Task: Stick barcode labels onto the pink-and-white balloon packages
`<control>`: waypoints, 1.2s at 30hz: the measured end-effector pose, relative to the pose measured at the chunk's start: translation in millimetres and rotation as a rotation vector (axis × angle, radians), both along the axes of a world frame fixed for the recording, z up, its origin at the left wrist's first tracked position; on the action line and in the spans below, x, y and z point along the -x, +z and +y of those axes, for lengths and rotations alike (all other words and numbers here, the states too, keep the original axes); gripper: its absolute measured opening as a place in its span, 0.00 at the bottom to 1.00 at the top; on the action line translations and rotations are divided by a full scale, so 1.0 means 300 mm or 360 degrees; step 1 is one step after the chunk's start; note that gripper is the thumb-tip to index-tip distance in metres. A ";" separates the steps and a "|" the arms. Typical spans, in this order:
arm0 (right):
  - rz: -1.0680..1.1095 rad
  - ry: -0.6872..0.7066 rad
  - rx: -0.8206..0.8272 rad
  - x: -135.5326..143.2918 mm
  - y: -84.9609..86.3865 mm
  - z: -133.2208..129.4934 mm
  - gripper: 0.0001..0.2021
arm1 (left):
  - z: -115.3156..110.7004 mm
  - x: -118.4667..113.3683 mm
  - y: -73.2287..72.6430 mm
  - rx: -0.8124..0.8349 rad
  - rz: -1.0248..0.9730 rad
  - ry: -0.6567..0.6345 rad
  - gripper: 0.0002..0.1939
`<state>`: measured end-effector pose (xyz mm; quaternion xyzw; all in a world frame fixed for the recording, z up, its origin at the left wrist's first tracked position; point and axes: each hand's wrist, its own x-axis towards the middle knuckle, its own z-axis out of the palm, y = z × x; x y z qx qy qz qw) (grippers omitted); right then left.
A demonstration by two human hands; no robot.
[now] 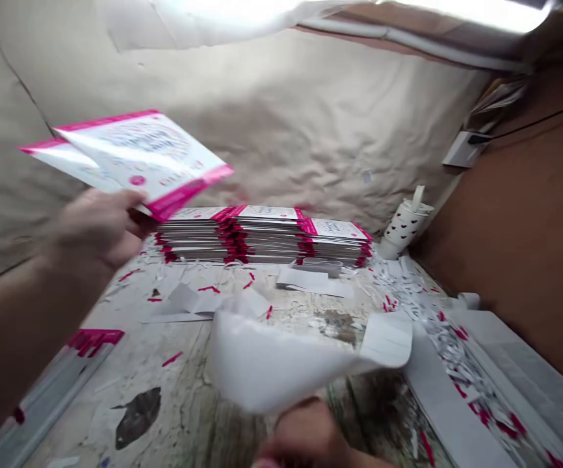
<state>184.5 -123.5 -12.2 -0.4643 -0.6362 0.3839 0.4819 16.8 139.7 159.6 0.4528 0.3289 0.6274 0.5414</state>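
Note:
My left hand (101, 224) is raised at the left, its thumb and fingers closed on two flat pink-and-white printed cards (140, 153) that overlap like a fan. The print on them is too blurred to read. At the bottom middle, my right hand (308, 435) is closed on a white paper strip (281, 364), which curls up and away to the right. Motion smears this hand, and its lower part is cut off by the frame edge. Behind both hands stand stacks of similar cards (272, 237) in three side-by-side piles of uneven height.
Loose white strips (305, 281) and pink scraps lie on the worn table (184, 396). Paper shreds (450, 354) heap along the right side. A white tumbler (403, 224) with dark hearts stands at the back right. More pink-edged pieces (91, 341) lie at the left.

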 end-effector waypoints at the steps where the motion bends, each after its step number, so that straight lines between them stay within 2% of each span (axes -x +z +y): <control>1: 0.0269 -0.0103 0.0096 -0.017 0.052 0.003 0.13 | -0.099 -0.062 -0.029 0.0019 0.0026 -0.0152 0.13; 3: 0.0830 -0.0253 0.0355 -0.060 0.155 0.015 0.21 | -0.297 -0.184 -0.106 0.0140 0.0038 -0.0502 0.14; 5: 0.1133 -0.0316 0.0403 -0.104 0.231 0.029 0.23 | -0.461 -0.291 -0.189 0.0343 0.0059 -0.0765 0.14; 7: 0.1253 -0.0480 0.0260 -0.147 0.267 0.043 0.17 | -0.565 -0.369 -0.258 0.0454 0.0075 -0.0968 0.15; 9: 0.1316 -0.0716 0.0076 -0.207 0.274 0.054 0.15 | -0.609 -0.408 -0.301 0.0477 0.0145 -0.1158 0.15; 11: 0.1331 -0.0910 -0.0071 -0.300 0.275 0.064 0.15 | -0.611 -0.403 -0.325 0.0405 0.0278 -0.1300 0.16; 14: 0.1154 -0.1145 -0.0229 -0.496 0.301 0.090 0.15 | -0.593 -0.324 -0.346 0.0129 0.0657 -0.1374 0.18; 16: 0.0999 -0.1269 -0.0121 -0.619 0.338 0.134 0.15 | -0.592 -0.249 -0.364 -0.0079 0.0992 -0.1356 0.15; 19: 0.0834 -0.1149 0.0274 -0.706 0.402 0.273 0.11 | -0.602 -0.155 -0.405 -0.0212 0.1315 -0.1301 0.13; 21: 0.0756 -0.0995 0.0418 -0.684 0.439 0.412 0.09 | -0.603 -0.123 -0.438 -0.0211 0.1365 -0.1262 0.12; 23: 0.0668 -0.0906 0.0489 -0.621 0.465 0.565 0.07 | -0.592 -0.112 -0.471 -0.0205 0.1374 -0.1203 0.13; 26: 0.0477 -0.0883 0.0619 -0.519 0.478 0.766 0.06 | -0.559 -0.109 -0.518 -0.0205 0.1391 -0.1109 0.14; 28: 0.0316 -0.0916 0.0662 -0.482 0.470 0.855 0.11 | -0.537 -0.104 -0.543 -0.0199 0.1393 -0.1077 0.14; 31: 0.0022 -0.1041 0.0618 -0.478 0.453 0.915 0.17 | -0.519 -0.092 -0.568 -0.0214 0.1390 -0.1087 0.14; 34: -0.0291 -0.1199 0.0477 -0.492 0.460 0.919 0.25 | -0.522 -0.081 -0.577 -0.0268 0.1387 -0.1091 0.13; 36: -0.0580 -0.1162 0.0288 -0.483 0.475 0.919 0.33 | -0.528 -0.079 -0.577 -0.0287 0.1381 -0.1094 0.13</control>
